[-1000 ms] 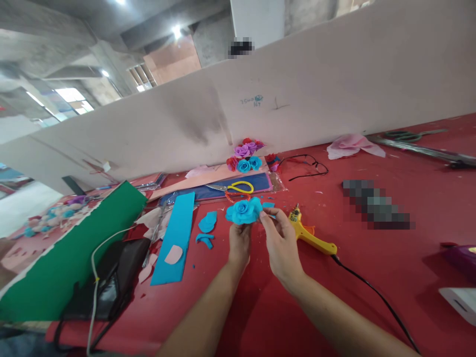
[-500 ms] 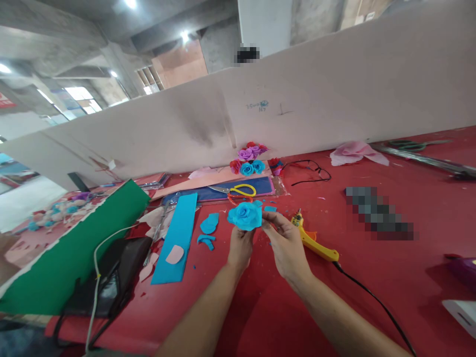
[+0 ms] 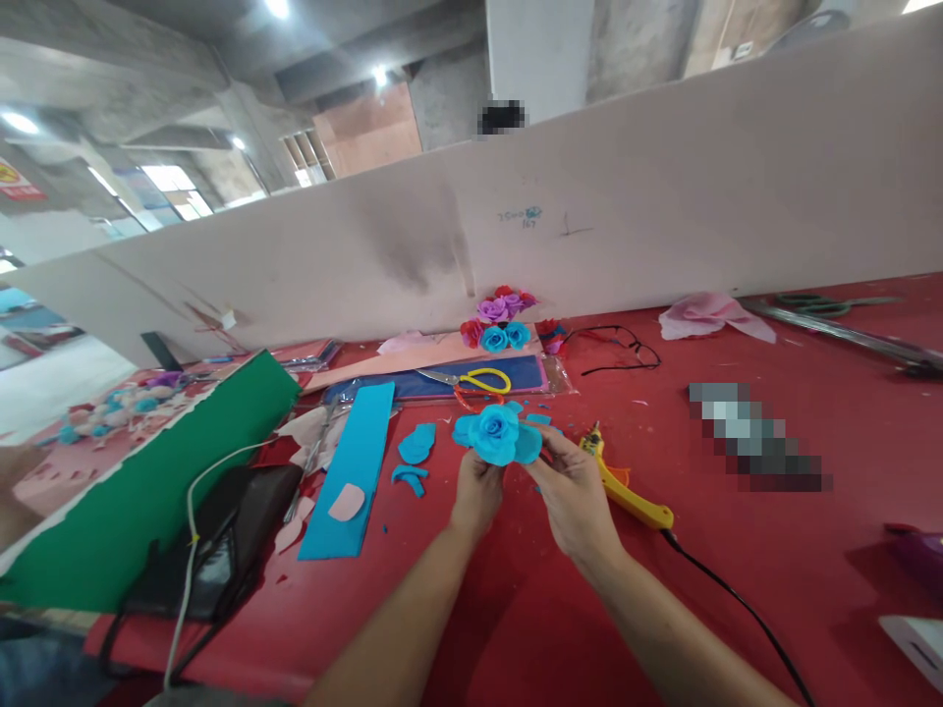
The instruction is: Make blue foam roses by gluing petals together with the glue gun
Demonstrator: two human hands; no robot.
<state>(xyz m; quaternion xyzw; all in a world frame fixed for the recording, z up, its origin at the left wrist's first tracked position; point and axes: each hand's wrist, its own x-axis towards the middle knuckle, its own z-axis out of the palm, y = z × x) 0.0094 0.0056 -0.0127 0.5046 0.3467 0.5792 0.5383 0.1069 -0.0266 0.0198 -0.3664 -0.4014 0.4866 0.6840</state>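
Note:
A blue paper rose (image 3: pixel 495 432) is held up over the red table in front of me. My left hand (image 3: pixel 478 491) is closed around its underside, where a stem, if any, is hidden. With thumb and fingers, my right hand (image 3: pixel 575 486) pinches a blue petal (image 3: pixel 528 444) at the flower's right edge. Just right of that hand lies a yellow glue gun (image 3: pixel 634 499) with a black cord. Cut blue petals (image 3: pixel 416 444) and a curled blue scrap (image 3: pixel 410 479) rest left of the flower. Behind it are yellow-handled scissors (image 3: pixel 482 379).
A blue paper strip (image 3: pixel 350 471), a green board (image 3: pixel 158 481) and a black bag (image 3: pixel 210 540) are on the left. Finished paper roses (image 3: pixel 505 319) stand by the white partition (image 3: pixel 634 187). Glasses (image 3: pixel 623 349), pink paper (image 3: pixel 711 319) and dark-green-handled scissors (image 3: pixel 817 304) lie farther right.
The rose has turned and tilted toward me, so its spiral centre and outer petals show more. My right hand stays at its right edge. The view has shifted slightly.

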